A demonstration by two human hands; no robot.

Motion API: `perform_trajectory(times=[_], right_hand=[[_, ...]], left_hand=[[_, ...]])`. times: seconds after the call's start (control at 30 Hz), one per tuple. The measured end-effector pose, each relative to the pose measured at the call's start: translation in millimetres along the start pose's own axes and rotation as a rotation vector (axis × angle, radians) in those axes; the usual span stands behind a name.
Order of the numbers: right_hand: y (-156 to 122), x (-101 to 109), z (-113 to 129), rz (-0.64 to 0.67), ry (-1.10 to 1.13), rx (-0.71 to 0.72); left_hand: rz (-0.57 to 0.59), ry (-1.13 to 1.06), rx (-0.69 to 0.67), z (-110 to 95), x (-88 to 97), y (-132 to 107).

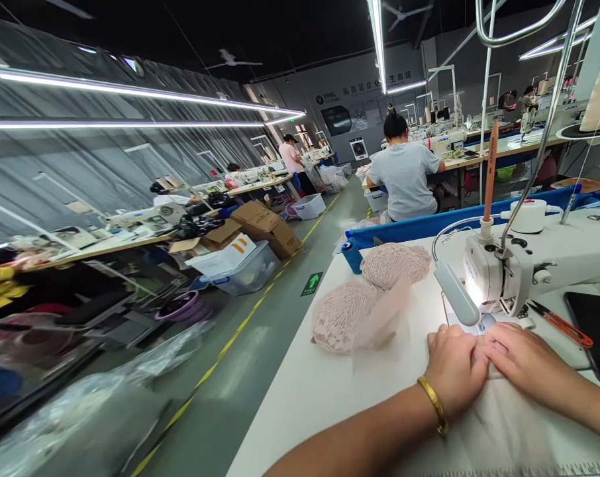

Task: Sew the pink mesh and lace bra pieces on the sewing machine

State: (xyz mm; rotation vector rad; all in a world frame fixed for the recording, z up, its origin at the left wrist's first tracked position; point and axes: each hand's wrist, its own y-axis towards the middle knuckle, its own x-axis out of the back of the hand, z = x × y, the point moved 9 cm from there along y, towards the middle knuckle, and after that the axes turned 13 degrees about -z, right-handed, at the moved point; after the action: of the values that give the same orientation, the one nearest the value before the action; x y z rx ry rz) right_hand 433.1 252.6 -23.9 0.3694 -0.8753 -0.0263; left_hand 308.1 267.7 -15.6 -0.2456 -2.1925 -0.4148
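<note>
My left hand (453,368), with a gold bangle at the wrist, rests knuckles-up on a pale pink fabric piece (499,424), fingers curled and pressing it down. My right hand (516,358) lies beside it, fingers closed together on the same fabric, right in front of the needle area of a white sewing machine (523,265). Both hands touch each other at the fingertips. Two stacks of pink lace cups (352,315) lie to the left on the white table (304,391).
Orange-handled snips (561,324) and a dark phone (598,331) lie right of the machine. A person in a grey shirt (404,175) sits ahead at another station. Cardboard boxes (265,225) and plastic bins line the aisle on the left.
</note>
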Motion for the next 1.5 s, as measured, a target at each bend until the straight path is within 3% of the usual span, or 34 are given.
perform_trajectory(times=[0.07, 0.17, 0.23, 0.3, 0.5, 0.6, 0.77, 1.17, 1.3, 1.5], right_hand=[[6, -5, -6, -0.006, -0.011, 0.004], [7, -4, -12, -0.030, -0.028, 0.005], [4, -1, -15, -0.044, -0.034, 0.001], [1, 2, -16, -0.056, -0.039, 0.013], [-11, 8, -11, -0.096, -0.067, 0.183], [-14, 8, -1, -0.093, -0.109, 0.320], [-12, 12, 3, -0.154, -0.229, 0.422], [-7, 18, -2, -0.331, -0.395, 0.447], [-6, 18, 2, -0.340, -0.458, 0.505], [-5, 23, 6, -0.383, -0.429, 0.475]], left_hand=[[-0.104, 0.060, -0.108, -7, 3.4, 4], [-0.249, 0.090, -0.381, -25, 9.9, -4], [-0.244, 0.093, -0.558, -33, 6.8, -14], [-0.195, 0.087, -0.630, -34, 2.8, -19], [-0.124, 0.022, -0.597, -32, 7.6, -20], [-0.144, 0.038, -0.595, -33, 11.2, -19], [-0.185, 0.109, -0.581, -33, 13.2, -19], [-0.248, 0.171, -0.556, -28, 11.7, -12], [-0.258, 0.161, -0.546, -28, 9.9, -8], [-0.266, 0.162, -0.544, -26, 8.8, -8]])
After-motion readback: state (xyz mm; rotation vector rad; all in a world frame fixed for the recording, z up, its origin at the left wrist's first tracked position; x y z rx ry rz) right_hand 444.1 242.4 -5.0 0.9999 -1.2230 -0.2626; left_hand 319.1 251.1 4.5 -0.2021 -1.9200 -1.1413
